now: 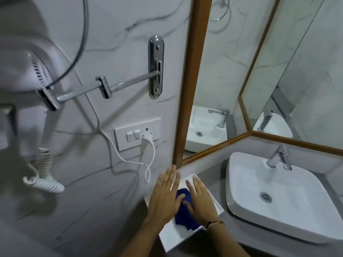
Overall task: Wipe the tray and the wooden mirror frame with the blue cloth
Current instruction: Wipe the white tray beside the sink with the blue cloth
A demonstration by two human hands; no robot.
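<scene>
We are pressing both hands flat into the white tray (213, 197), fingers stretched out and open, gripping nothing; the left hand (164, 193) is lying over the tray's left side with its fingertips reaching almost to the bottom corner of the wooden mirror frame (193, 75), and the right hand (200, 198) is bearing down on the blue cloth (182, 217), which is bunched between and partly under our palms. The cloth is sitting in the middle of the tray, and the tray is resting on the grey worktop (250, 229) in the corner, just left of the white sink (241, 182), with its long axis running away from us toward the wall. We judge the tray wipe to be under way and the frame not yet touched. The relation the next move turns on is this: the frame's vertical post is rising straight up from a point just beyond the left fingertips, its long axis running up and away from us, so the left hand is nearer to it, while the cloth is under the right. A second strip of frame is running along the wall behind the sink. On the marble wall, a white socket plate (137, 134) is holding a plug. We are finding no brand, label or readable writing anywhere.
</scene>
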